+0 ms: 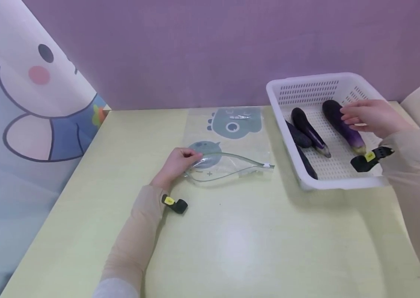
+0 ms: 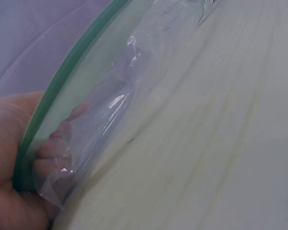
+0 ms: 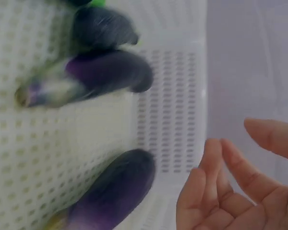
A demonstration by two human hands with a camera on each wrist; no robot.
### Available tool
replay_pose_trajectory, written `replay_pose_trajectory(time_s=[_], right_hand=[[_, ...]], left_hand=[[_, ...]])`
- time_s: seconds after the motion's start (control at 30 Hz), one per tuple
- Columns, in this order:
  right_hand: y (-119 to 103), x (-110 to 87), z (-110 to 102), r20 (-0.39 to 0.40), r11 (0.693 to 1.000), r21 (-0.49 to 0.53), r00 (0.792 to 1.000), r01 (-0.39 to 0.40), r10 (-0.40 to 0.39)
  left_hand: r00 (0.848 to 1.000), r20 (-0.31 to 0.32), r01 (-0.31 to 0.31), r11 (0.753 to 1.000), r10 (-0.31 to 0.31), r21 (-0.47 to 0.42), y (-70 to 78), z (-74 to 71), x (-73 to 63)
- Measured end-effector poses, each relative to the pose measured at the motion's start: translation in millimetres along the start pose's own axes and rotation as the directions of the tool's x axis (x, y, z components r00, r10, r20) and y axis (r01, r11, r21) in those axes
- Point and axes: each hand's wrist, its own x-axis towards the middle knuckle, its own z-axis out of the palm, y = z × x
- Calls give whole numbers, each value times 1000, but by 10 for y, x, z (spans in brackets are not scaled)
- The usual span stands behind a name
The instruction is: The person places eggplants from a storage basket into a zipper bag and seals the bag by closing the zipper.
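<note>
My left hand [image 1: 175, 163] pinches the left end of the open mouth of a clear zip bag [image 1: 228, 162] with green edges, which lies on the table. In the left wrist view, the fingers [image 2: 53, 153] show through the clear plastic and the thumb side is outside the green strip [image 2: 62, 79]. My right hand [image 1: 375, 116], holding nothing, hovers over the white basket [image 1: 347, 184] with its fingers loosely bent. Just below it lies a purple eggplant [image 1: 344, 126]. A second eggplant [image 1: 308, 130] lies left of that one.
Two darker vegetables [image 1: 300, 136], partly hidden by the basket's left wall, lie beside the second eggplant. A slider [image 1: 267, 165] sits at the bag's right end. The pale table [image 1: 224, 240] meets a purple backdrop [image 1: 180, 54] behind. A cartoon-printed cloth [image 1: 20, 194] hangs at the left.
</note>
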Motion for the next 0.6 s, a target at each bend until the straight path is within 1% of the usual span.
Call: replay_pose_trajectory(time_s=[0.07, 0.13, 0.27, 0.4, 0.5, 0.6], right_hand=[[17, 6, -42, -13, 1000, -28, 1000, -3, 3], [20, 27, -44, -43, 997, -80, 999, -5, 2], [7, 86, -8, -95, 977, -212, 995, -28, 8], [23, 116, -8, -91, 955, -288, 995, -67, 42], [70, 136, -30, -100, 927, -362, 993, -94, 62], [109, 174, -23, -149, 881, -459, 988, -112, 48]], left_hand=[[1000, 2, 5, 1000, -5, 0, 19, 5, 17], [1000, 2, 11, 1000, -11, 1, 16, 3, 22], [1000, -1, 6, 1000, -6, -2, -10, 1, 17], [1000, 0, 1, 1000, -1, -15, -13, 12, 19], [1000, 6, 7, 1000, -7, -20, -2, 13, 12], [1000, 5, 12, 1000, -12, -9, 12, -8, 0]])
